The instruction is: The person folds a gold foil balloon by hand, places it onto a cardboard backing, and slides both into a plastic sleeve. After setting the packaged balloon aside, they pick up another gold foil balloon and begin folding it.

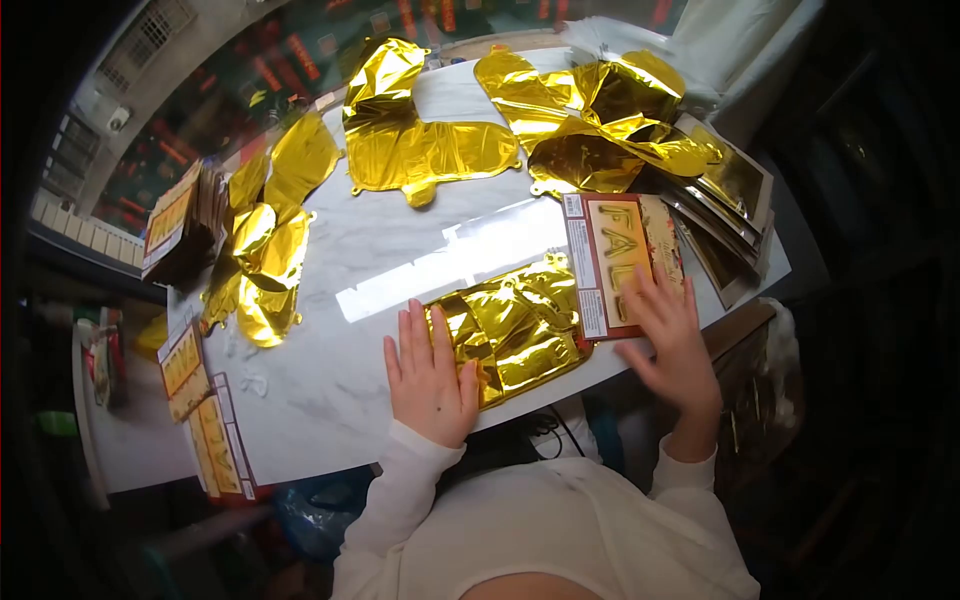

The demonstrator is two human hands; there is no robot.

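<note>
My left hand (428, 382) lies flat, fingers stretched out, over the left end of a folded gold foil balloon (520, 325) near the table's front edge. To the right of that foil is a printed card (612, 265) with a red border and the gold letters "FALL". My right hand (665, 340) reaches over the card's lower right part, its fingers apart and overlapping the letters. The folded foil's right end meets the card's left edge.
Flat gold foil letter balloons (435, 155) lie along the back, with a crumpled foil pile (600, 120) at back right. Stacked cards (185, 220) stand at the left edge; more printed cards (215, 440) lie front left. Foil sheets (735, 215) overlap at right.
</note>
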